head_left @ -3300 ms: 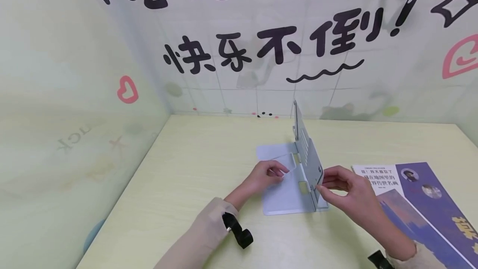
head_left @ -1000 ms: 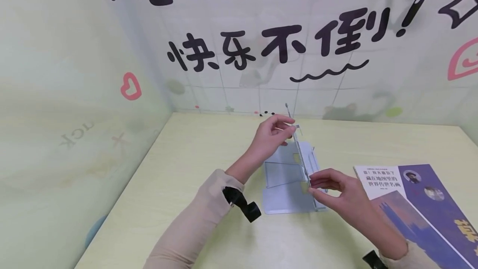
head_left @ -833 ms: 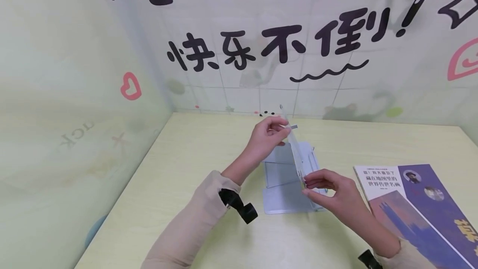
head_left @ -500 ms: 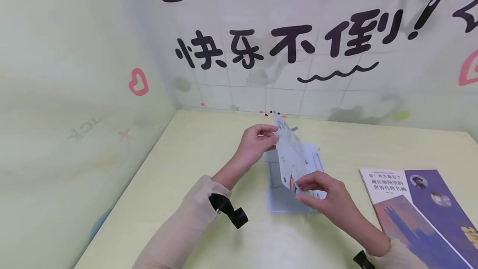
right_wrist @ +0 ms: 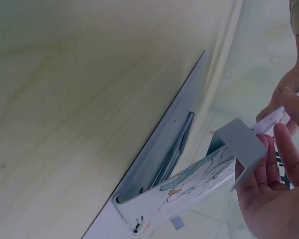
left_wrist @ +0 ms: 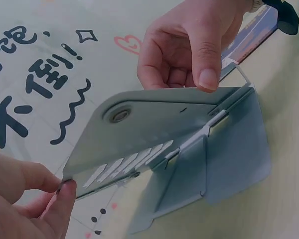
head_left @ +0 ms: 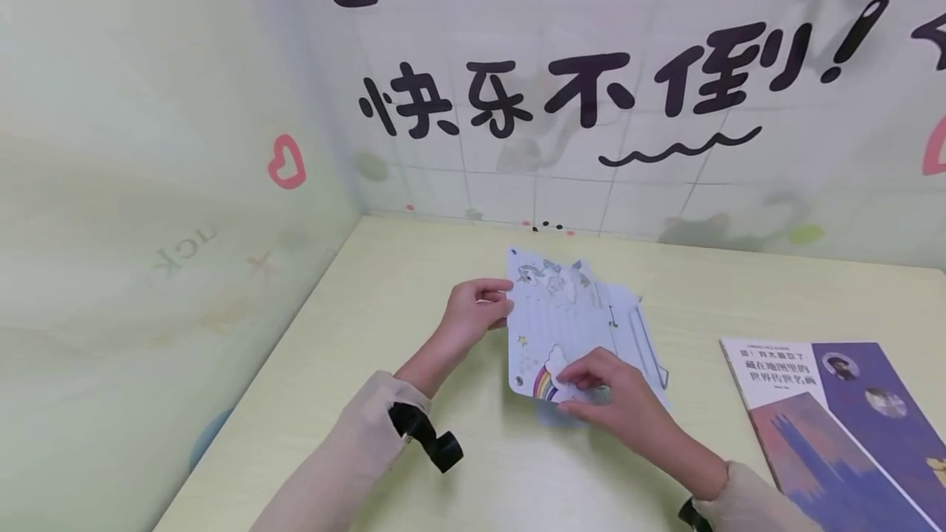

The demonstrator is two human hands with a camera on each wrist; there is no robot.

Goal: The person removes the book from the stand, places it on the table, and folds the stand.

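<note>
A pale folding metal book stand lies between the hands. Its hinged panel (head_left: 543, 318), printed with a unicorn and a rainbow, leans to the left, and its upper face shows in the head view. The left hand (head_left: 473, 317) pinches the panel's left edge. At the near edge, beside the rainbow, the right hand (head_left: 621, 392) holds the panel between thumb and fingers. From below, the left wrist view shows the slotted underside and the blue-grey base plate (left_wrist: 234, 159) on the table. A bent metal clip (right_wrist: 239, 144) stands out near the right fingers in the right wrist view.
A picture book (head_left: 835, 425) with a purple and white cover lies on the table (head_left: 355, 318) to the right. Behind the table rises a wall sheet (head_left: 443, 179) with large black lettering. A black camera mount (head_left: 429, 433) sits on the left wrist.
The left hand has gone from the base to the panel's edge. The panel, upright before, has swung down to the left with both hands, turning its printed face into view.
</note>
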